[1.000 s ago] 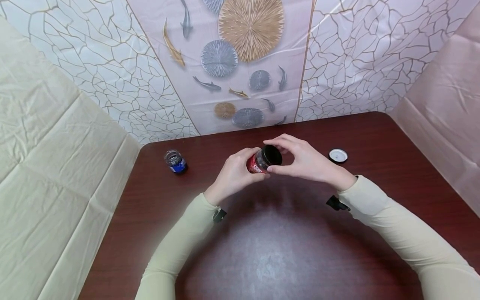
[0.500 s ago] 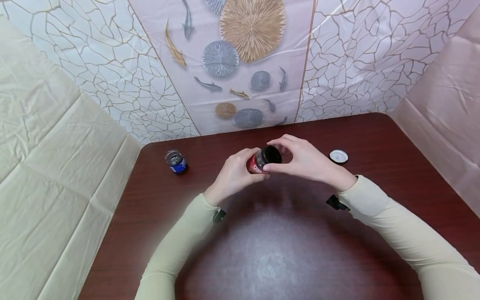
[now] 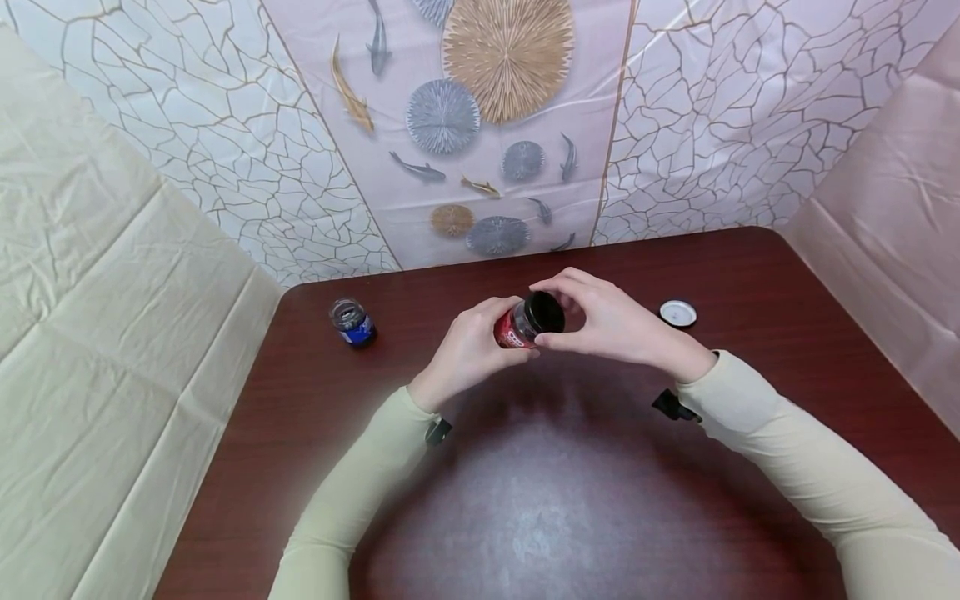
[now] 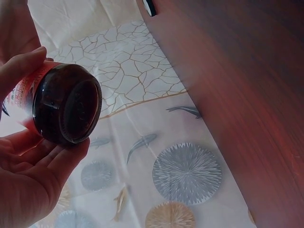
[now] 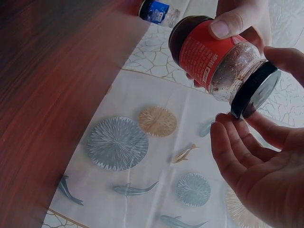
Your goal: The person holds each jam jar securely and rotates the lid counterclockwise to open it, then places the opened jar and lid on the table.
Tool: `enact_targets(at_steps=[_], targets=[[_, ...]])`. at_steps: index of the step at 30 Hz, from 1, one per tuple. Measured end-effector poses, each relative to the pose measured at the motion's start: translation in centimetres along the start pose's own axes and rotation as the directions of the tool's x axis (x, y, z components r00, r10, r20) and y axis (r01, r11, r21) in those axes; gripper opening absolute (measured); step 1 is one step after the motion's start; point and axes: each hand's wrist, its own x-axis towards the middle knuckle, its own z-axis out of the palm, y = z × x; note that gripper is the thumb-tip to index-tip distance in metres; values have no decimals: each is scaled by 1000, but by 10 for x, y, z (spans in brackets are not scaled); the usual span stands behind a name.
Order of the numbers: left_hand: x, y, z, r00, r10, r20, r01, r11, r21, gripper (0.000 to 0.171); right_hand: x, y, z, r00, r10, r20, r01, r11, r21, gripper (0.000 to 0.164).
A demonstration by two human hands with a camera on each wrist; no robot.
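A glass jar [image 3: 513, 328] with a red label is held tilted above the table, its black lid [image 3: 544, 312] toward the right. My left hand [image 3: 474, 336] grips the jar around its labelled body. In the left wrist view the dark base of the jar [image 4: 80, 107] faces the camera. My right hand [image 3: 600, 321] holds the lid by its rim, thumb on one side and fingertips on the other. Through the clear neck of the jar [image 5: 232, 71], in the right wrist view, reddish-brown residue shows on the glass. The lid sits on the mouth of the jar.
An open glass jar with a blue label [image 3: 354, 323] stands at the table's back left. A white-lined lid [image 3: 678, 313] lies upside down at the right, beyond my right wrist. The dark red table [image 3: 480, 517] ends at patterned cloth walls [image 3: 495, 192].
My right thumb and fingertips shift along the lid's rim, first back and then forward again. The jar and my left hand stay almost still.
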Motion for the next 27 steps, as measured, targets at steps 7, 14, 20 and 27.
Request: enact_targets(at_steps=[7, 14, 20, 27], targets=[[0, 0, 1, 1000, -2, 0, 2, 1000, -2, 58, -2, -2, -1, 999, 36, 6, -36, 999, -20, 69], [1, 2, 2, 1000, -8, 1, 8, 1000, -10, 57, -1, -2, -1, 998, 57, -10, -58, 996, -63, 68], [1, 3, 2, 1000, -1, 1, 1, 1000, -3, 57, -1, -2, -3, 999, 46, -19, -47, 997, -58, 57], [1, 3, 2, 1000, 4, 13, -4, 1000, 5, 57, -1, -2, -6, 999, 35, 14, -35, 998, -43, 56]])
